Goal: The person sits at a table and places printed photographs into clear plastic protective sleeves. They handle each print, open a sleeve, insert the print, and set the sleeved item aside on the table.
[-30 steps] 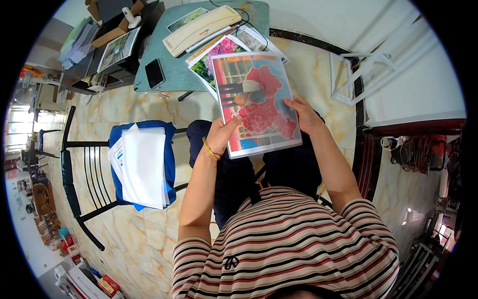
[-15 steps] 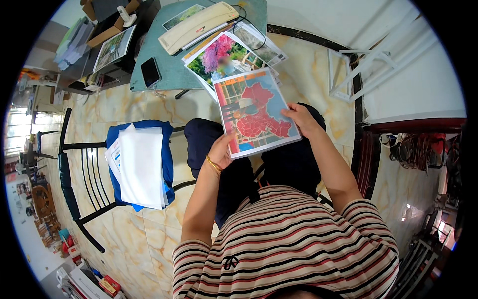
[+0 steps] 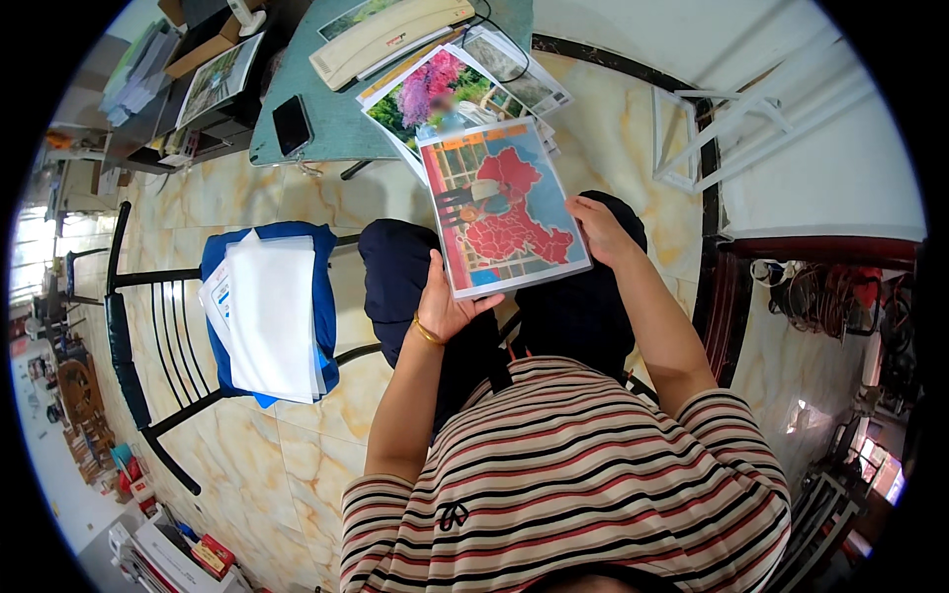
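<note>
A clear-covered picture sheet [image 3: 514, 232], printed with a red map over a blue ground, is held above my knees. Under its lower left corner my left hand [image 3: 445, 299] supports it, thumb up beside the left edge and fingers beneath. My right hand [image 3: 599, 232] grips the right edge, fingers partly hidden behind it. Just beyond lie glossy photo prints, the top one showing pink blossoms [image 3: 435, 84], overlapping the table's edge. A cream laminator [image 3: 390, 42] sits behind them on the green table [image 3: 346, 133].
A black phone [image 3: 292, 126] rests near the table's left corner. To my left, a black metal chair [image 3: 114, 341] with a blue seat carries white sheets and clear sleeves [image 3: 272, 316]. White metal frames [image 3: 682, 148] lean at the right wall. Black shelving [image 3: 163, 124] stands far left.
My left hand has slid from the sheet's left edge to beneath its lower left corner, opening its grip. The right hand stays at the right edge. The view has shifted slightly.
</note>
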A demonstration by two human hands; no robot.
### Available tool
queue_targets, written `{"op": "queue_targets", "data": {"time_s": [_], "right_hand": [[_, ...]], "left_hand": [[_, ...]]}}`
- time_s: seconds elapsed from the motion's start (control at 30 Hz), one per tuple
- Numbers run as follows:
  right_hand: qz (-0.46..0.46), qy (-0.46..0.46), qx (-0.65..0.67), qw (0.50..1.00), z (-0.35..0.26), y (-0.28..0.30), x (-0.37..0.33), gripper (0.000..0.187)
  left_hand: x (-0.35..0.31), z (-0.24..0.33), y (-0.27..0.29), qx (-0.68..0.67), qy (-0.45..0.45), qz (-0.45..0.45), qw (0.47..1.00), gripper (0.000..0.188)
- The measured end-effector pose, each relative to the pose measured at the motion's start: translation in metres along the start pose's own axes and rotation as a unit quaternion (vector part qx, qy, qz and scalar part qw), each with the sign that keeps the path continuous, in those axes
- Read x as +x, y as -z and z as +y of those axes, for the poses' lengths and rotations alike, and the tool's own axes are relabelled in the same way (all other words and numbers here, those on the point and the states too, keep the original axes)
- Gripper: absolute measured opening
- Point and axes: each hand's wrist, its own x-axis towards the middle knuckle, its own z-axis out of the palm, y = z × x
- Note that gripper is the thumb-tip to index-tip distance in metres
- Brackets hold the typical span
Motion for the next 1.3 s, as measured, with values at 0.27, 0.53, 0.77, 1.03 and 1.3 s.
{"op": "queue_targets", "data": {"time_s": [0.27,0.53,0.77,1.03,1.3], "right_hand": [[-0.006,-0.002,0.060,0.998,0.001,-0.008,-0.008,0.025],[0.006,-0.012,0.097,0.995,-0.001,-0.008,-0.019,0.023],[-0.002,-0.007,0.101,0.995,-0.002,-0.007,-0.025,0.022],[0.025,-0.007,-0.054,0.998,0.005,-0.017,-0.051,0.032],[0.015,-0.015,-0.070,0.997,0.013,-0.019,-0.046,0.031]], "left_hand": [[0.000,-0.002,0.006,0.008,-0.009,0.011,1.000,0.063],[0.002,-0.007,0.021,0.042,-0.027,-0.008,0.999,0.039],[0.001,-0.003,0.007,0.012,-0.018,-0.023,0.999,0.040],[0.008,-0.011,0.016,0.011,-0.073,0.022,0.997,0.036],[0.010,-0.010,0.016,0.018,-0.046,0.024,0.998,0.035]]}}
